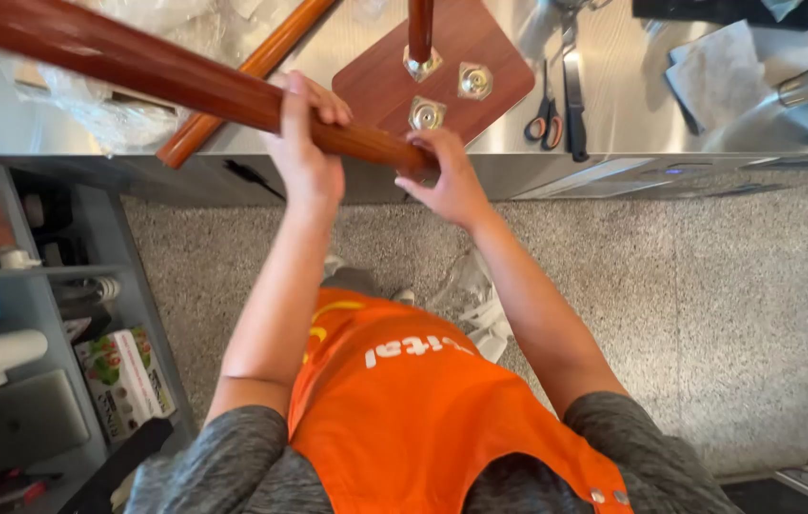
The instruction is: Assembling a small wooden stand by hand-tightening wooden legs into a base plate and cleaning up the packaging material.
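Both my hands hold a long, round, dark red-brown wooden leg (137, 65) that runs from the upper left down to the counter edge. My left hand (304, 143) wraps around the leg's shaft. At the leg's lower end my right hand (447, 176) grips its tip. Just beyond lies a red-brown wooden board (499, 71) with round metal mounting plates (474, 81) on it. Another leg (420, 29) stands upright in one plate. A further loose leg (233, 86) lies diagonally on the steel counter (632, 114).
Scissors (545, 114) and a black knife (573, 105) lie to the right of the board. Crumpled clear plastic (109, 109) sits at the counter's left. Shelves (33, 276) with boxes and rolls stand at lower left. A speckled floor (709, 305) lies below.
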